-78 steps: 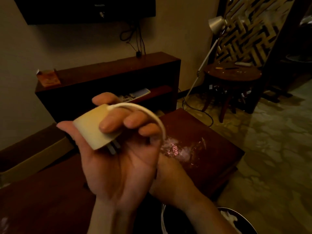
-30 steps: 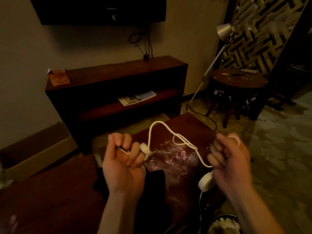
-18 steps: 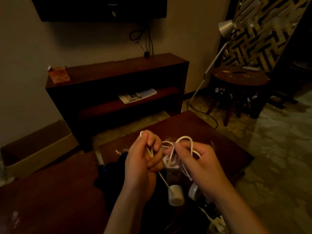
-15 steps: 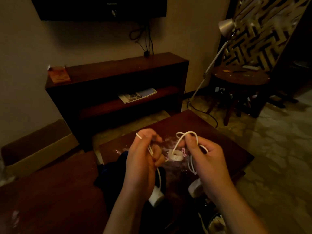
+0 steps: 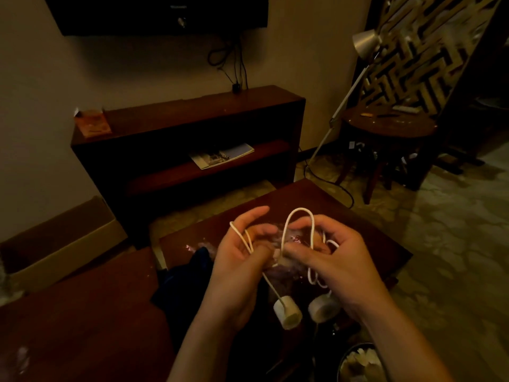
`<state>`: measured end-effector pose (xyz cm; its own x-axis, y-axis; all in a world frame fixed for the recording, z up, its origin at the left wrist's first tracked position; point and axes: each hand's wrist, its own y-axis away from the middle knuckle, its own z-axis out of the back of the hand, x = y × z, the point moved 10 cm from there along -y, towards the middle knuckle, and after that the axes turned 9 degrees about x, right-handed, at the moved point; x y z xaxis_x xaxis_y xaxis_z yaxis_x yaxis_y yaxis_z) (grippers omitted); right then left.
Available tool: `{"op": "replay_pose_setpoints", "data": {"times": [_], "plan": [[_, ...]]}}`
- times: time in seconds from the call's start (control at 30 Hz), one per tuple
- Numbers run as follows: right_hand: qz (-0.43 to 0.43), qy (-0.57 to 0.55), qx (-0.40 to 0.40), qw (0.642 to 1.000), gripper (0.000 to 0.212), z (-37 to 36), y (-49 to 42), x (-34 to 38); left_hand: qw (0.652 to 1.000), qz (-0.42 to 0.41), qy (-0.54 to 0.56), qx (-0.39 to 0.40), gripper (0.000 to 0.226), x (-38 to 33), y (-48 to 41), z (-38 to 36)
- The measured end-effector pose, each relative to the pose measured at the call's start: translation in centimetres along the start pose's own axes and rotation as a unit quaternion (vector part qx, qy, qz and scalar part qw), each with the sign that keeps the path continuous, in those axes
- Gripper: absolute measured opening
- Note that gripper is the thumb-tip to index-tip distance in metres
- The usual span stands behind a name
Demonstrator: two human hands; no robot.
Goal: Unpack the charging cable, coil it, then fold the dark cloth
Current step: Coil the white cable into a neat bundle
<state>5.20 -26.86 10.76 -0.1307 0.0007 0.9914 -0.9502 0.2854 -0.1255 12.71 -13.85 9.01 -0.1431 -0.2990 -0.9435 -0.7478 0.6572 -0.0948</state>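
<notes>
Coiling progresses as left grip [image 5: 237,260] and right grip [image 5: 333,260], closer together than a moment ago, both pinch the charging cable [image 5: 299,216] above the desk [image 5: 363,232], its loop taller, dark cloth [image 5: 184,277] lying unfolded beneath.

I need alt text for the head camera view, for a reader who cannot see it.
The left hand and right hand hold a white charging cable over a wooden table, a loop arching between them, two white ends dangling below. A dark cloth lies beside the left hand.
</notes>
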Motion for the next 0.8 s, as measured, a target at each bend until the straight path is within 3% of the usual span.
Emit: {"op": "replay_pose_setpoints", "data": {"times": [0.1, 0.17, 0.27, 0.37, 0.6, 0.7, 0.8], "plan": [[-0.004, 0.050, 0.031, 0.998, 0.018, 0.2, 0.0, 0.0, 0.992, -0.041, 0.121, -0.008, 0.047, -0.7, -0.1, 0.6], [0.012, 0.074, 0.026, 0.997, 0.016, 0.4, 0.0, 0.5, 0.988, -0.060, 0.140, -0.013, 0.044, -1.3, 0.0, 0.8], [0.029, 0.025, 0.037, 0.999, 0.025, -0.3, 0.2, 1.0, 0.993, -0.056, 0.100, -0.009, 0.044, -1.0, -0.1, 0.4], [0.034, -0.018, 0.015, 0.999, 0.018, -0.3, 0.0, 0.8, 0.994, -0.054, 0.096, -0.013, 0.041, -0.7, -0.1, -0.1], [0.004, -0.072, 0.070, 0.995, 0.021, -1.3, -0.2, -0.3, 0.985, -0.088, 0.012, -0.149, 0.037, -1.3, 0.9, 1.1], [0.011, -0.076, 0.069, 0.995, 0.026, -1.5, -0.1, -0.1, 0.989, -0.066, -0.016, -0.135, 0.040, -1.1, 0.7, 0.6], [0.012, -0.065, 0.048, 0.997, 0.019, -1.1, -0.1, -0.3, 0.993, -0.051, -0.035, -0.098, 0.045, -0.9, 0.6, 0.2]]}}
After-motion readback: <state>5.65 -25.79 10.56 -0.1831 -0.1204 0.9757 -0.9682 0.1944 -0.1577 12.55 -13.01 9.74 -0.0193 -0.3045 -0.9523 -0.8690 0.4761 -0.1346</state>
